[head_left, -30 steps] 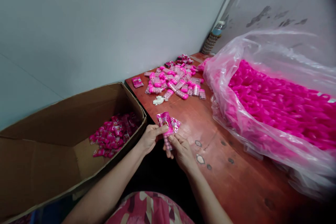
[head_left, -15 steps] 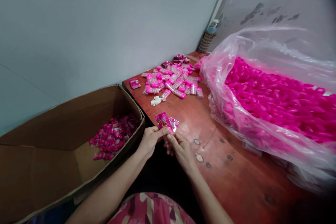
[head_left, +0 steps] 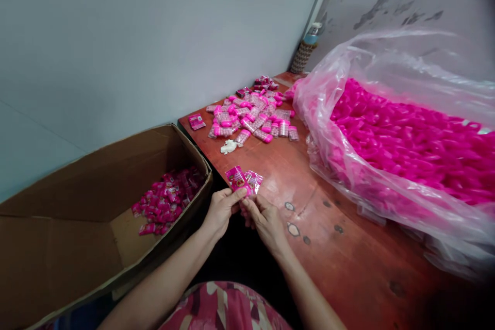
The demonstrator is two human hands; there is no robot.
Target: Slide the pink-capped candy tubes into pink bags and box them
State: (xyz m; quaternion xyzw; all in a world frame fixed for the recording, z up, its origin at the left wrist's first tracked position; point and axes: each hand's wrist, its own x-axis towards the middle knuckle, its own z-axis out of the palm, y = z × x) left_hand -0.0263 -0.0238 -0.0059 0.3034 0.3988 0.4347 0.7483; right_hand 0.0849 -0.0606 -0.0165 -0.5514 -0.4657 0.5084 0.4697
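My left hand (head_left: 221,210) pinches a small pink printed packet (head_left: 235,177) between thumb and fingers above the table's near edge. Close against it, my right hand (head_left: 268,221) is closed with its thumb at the packet's lower end; a bit of pink shows between the hands, but the fingers hide what it is. Just beyond the fingertips is a second pink and white packet (head_left: 254,179), partly covered by the first. Farther back lies a heap of small clear bottles with pink caps (head_left: 251,113).
On my left, a deep cardboard box (head_left: 88,175) contains a pile of pink packets (head_left: 170,196). A big clear plastic bag (head_left: 320,103) of bright pink plastic pieces (head_left: 406,139) fills the table's right side. White crumpled stuff (head_left: 228,146) and a lone packet (head_left: 196,121) lie near the left edge.
The view has shifted slightly. The packet in my fingers leans a little further left and sits lower; both hands stay together in nearly the same place.
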